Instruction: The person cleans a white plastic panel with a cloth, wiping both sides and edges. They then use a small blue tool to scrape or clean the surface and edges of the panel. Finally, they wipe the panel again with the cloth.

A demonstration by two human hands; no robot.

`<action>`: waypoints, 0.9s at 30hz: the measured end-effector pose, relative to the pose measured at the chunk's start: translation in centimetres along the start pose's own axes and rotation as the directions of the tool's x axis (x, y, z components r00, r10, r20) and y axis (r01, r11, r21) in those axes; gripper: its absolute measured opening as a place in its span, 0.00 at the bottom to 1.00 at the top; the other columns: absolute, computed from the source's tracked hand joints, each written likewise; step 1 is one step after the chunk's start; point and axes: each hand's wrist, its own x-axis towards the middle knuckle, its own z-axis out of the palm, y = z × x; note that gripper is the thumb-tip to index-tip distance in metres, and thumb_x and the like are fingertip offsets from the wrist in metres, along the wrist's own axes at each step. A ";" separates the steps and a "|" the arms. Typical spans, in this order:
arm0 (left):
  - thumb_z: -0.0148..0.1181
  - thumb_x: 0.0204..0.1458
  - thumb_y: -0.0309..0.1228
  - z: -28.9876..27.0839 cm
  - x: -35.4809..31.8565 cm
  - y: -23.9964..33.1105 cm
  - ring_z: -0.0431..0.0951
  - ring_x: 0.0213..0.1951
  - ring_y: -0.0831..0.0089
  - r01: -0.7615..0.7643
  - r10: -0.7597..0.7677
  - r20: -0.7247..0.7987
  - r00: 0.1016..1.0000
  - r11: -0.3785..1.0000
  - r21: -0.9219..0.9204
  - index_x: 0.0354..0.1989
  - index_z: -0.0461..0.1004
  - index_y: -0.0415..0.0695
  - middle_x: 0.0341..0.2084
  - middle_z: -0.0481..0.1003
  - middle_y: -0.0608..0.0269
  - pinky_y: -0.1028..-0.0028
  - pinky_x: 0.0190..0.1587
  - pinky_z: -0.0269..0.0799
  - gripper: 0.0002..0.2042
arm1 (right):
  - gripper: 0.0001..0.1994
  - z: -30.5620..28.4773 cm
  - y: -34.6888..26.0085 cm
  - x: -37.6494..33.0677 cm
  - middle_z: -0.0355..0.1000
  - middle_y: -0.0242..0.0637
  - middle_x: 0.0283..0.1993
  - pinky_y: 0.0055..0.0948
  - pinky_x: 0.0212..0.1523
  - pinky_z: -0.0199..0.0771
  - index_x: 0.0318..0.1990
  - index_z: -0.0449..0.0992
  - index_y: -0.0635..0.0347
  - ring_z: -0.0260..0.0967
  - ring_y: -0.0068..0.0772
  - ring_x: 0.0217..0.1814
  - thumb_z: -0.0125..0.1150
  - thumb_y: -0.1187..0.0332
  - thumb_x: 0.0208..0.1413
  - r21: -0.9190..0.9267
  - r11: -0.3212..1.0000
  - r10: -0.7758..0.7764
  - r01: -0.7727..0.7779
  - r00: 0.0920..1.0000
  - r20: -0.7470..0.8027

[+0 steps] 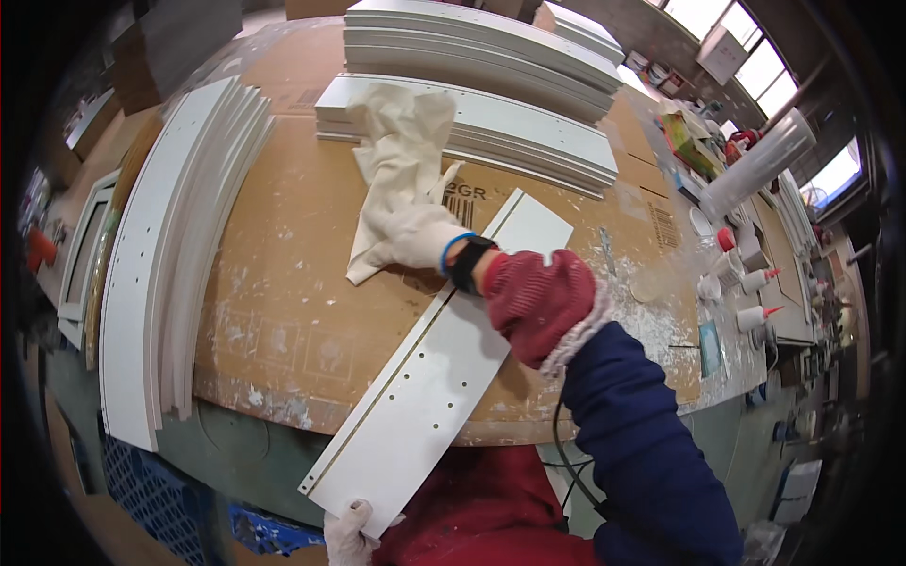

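Note:
A white panel (425, 387) with a dark groove along one edge and several small holes lies slanted over the table's front edge. My left hand (349, 533), in a white glove, is closed on its near corner. Across the panel's far part reaches my right arm, with a black band at the wrist. White-gloved as well, my right hand (411, 236) is closed on a crumpled cream cloth (401, 123), just left of the panel on the cardboard. The cloth spreads away from the hand toward the stacked panels; the right fingers are partly hidden in its folds.
Stacked white panels (472, 57) stand at the back, and more panels (156, 255) at the left. Paint-spotted cardboard (274, 311) covers the table. Glue bottles with red tips (755, 317) and a clear plastic roll (760, 165) are on the right. A blue crate (156, 500) sits below left.

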 end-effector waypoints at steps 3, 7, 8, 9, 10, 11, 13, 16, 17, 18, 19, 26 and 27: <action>0.61 0.47 0.30 0.5 0.8 -0.5 0.81 0.35 0.53 -0.073 0.073 -0.027 0.997 0.997 -0.013 0.55 0.56 0.22 0.41 0.73 0.36 0.62 0.28 0.85 0.31 | 0.13 1.6 0.8 1.5 0.73 0.40 0.45 0.43 0.56 0.64 0.46 0.76 0.46 0.69 0.49 0.52 0.55 0.58 0.56 0.071 0.996 0.061 -0.053 0.991 -0.116; 0.58 0.51 0.28 -0.3 -0.3 -0.1 0.79 0.41 0.55 0.006 -0.005 -0.049 0.999 1.000 0.026 0.59 0.59 0.31 0.47 0.72 0.45 0.61 0.37 0.83 0.28 | 0.10 1.3 7.6 0.2 0.73 0.49 0.40 0.40 0.46 0.71 0.40 0.76 0.58 0.71 0.50 0.44 0.53 0.65 0.54 0.303 0.945 0.054 0.122 0.857 -0.513; 0.57 0.51 0.28 -0.5 -0.5 -0.2 0.79 0.41 0.55 0.005 -0.004 -0.070 0.998 1.000 0.023 0.59 0.59 0.31 0.46 0.72 0.45 0.61 0.37 0.82 0.27 | 0.11 -0.1 8.7 -0.9 0.74 0.49 0.37 0.40 0.46 0.71 0.41 0.76 0.58 0.72 0.50 0.42 0.52 0.65 0.54 0.344 0.929 0.131 0.136 0.749 -0.650; 0.57 0.51 0.27 -0.5 -0.3 0.0 0.79 0.41 0.55 0.027 -0.025 -0.061 0.998 0.999 0.028 0.59 0.59 0.31 0.46 0.72 0.45 0.61 0.38 0.82 0.27 | 0.11 -2.6 10.2 -3.5 0.76 0.41 0.36 0.30 0.38 0.75 0.43 0.76 0.60 0.75 0.35 0.36 0.56 0.69 0.54 0.440 0.885 0.394 -0.148 0.741 -0.543; 0.56 0.51 0.27 -0.4 0.0 0.1 0.79 0.41 0.55 0.048 -0.047 -0.052 0.998 0.998 0.034 0.59 0.60 0.31 0.46 0.72 0.45 0.61 0.38 0.82 0.26 | 0.11 -2.9 14.5 -4.9 0.75 0.34 0.34 0.25 0.34 0.75 0.44 0.76 0.60 0.72 0.25 0.33 0.54 0.72 0.53 0.599 0.798 0.475 -0.063 0.676 -0.563; 0.56 0.51 0.26 -0.6 -0.3 0.0 0.79 0.41 0.55 0.034 -0.032 -0.076 0.997 0.999 0.026 0.59 0.60 0.31 0.46 0.72 0.45 0.61 0.39 0.82 0.26 | 0.12 -4.4 14.7 -5.8 0.73 0.32 0.34 0.20 0.33 0.73 0.46 0.75 0.59 0.70 0.19 0.34 0.52 0.72 0.55 0.678 0.727 0.588 -0.109 0.609 -0.532; 0.56 0.52 0.26 0.3 -0.1 0.5 0.79 0.42 0.55 0.054 -0.051 -0.074 0.996 0.998 0.043 0.59 0.59 0.32 0.46 0.72 0.45 0.60 0.39 0.82 0.26 | 0.12 -3.6 19.0 -8.9 0.73 0.34 0.36 0.23 0.39 0.73 0.47 0.74 0.60 0.70 0.22 0.37 0.54 0.69 0.56 0.660 0.741 0.577 -0.124 0.621 -0.531; 0.56 0.51 0.27 0.0 -0.5 0.2 0.79 0.42 0.55 0.012 -0.012 -0.079 0.997 1.000 0.009 0.59 0.59 0.33 0.46 0.72 0.45 0.60 0.40 0.82 0.26 | 0.11 -0.9 16.7 -9.8 0.74 0.38 0.37 0.35 0.48 0.70 0.45 0.75 0.57 0.72 0.30 0.41 0.55 0.67 0.57 0.447 0.854 0.440 -0.266 0.829 -0.347; 0.57 0.51 0.27 0.0 -0.7 0.2 0.79 0.42 0.55 0.020 -0.019 -0.094 0.995 1.000 0.013 0.60 0.59 0.33 0.46 0.72 0.45 0.60 0.39 0.81 0.27 | 0.10 1.1 14.7 -9.6 0.74 0.40 0.38 0.45 0.52 0.65 0.44 0.75 0.55 0.73 0.36 0.43 0.54 0.66 0.57 0.323 0.901 0.383 -0.290 0.880 -0.280; 0.57 0.51 0.28 -0.1 -0.5 0.2 0.79 0.42 0.55 0.043 -0.041 -0.090 0.995 0.999 0.019 0.60 0.59 0.33 0.46 0.72 0.45 0.60 0.39 0.81 0.27 | 0.09 2.6 12.9 -10.5 0.74 0.41 0.40 0.54 0.57 0.60 0.42 0.75 0.54 0.73 0.41 0.44 0.53 0.65 0.57 0.181 0.934 0.343 -0.308 0.915 -0.212; 0.57 0.51 0.28 -0.3 -0.4 0.2 0.79 0.42 0.55 0.059 -0.056 -0.089 0.994 0.998 0.029 0.60 0.59 0.34 0.46 0.72 0.45 0.60 0.39 0.81 0.27 | 0.08 4.6 12.4 -11.0 0.73 0.41 0.41 0.64 0.60 0.52 0.41 0.75 0.53 0.73 0.45 0.46 0.52 0.65 0.58 0.081 0.966 0.256 -0.244 0.938 -0.233; 0.60 0.48 0.27 -0.5 -0.1 -0.1 0.79 0.40 0.51 0.066 -0.059 -0.150 0.987 0.997 0.041 0.59 0.57 0.31 0.45 0.72 0.42 0.58 0.35 0.82 0.30 | 0.07 2.9 16.9 -7.4 0.71 0.39 0.44 0.36 0.57 0.63 0.38 0.75 0.54 0.70 0.42 0.50 0.49 0.71 0.57 0.379 0.874 0.419 -0.302 0.866 -0.275; 0.61 0.47 0.29 -0.6 0.5 -0.5 0.80 0.38 0.50 0.032 -0.025 -0.134 0.991 0.998 0.054 0.58 0.56 0.27 0.43 0.72 0.39 0.58 0.31 0.83 0.31 | 0.07 2.2 17.3 -6.6 0.71 0.39 0.45 0.32 0.55 0.65 0.38 0.75 0.55 0.70 0.41 0.50 0.49 0.71 0.57 0.310 0.876 0.448 -0.369 0.861 -0.240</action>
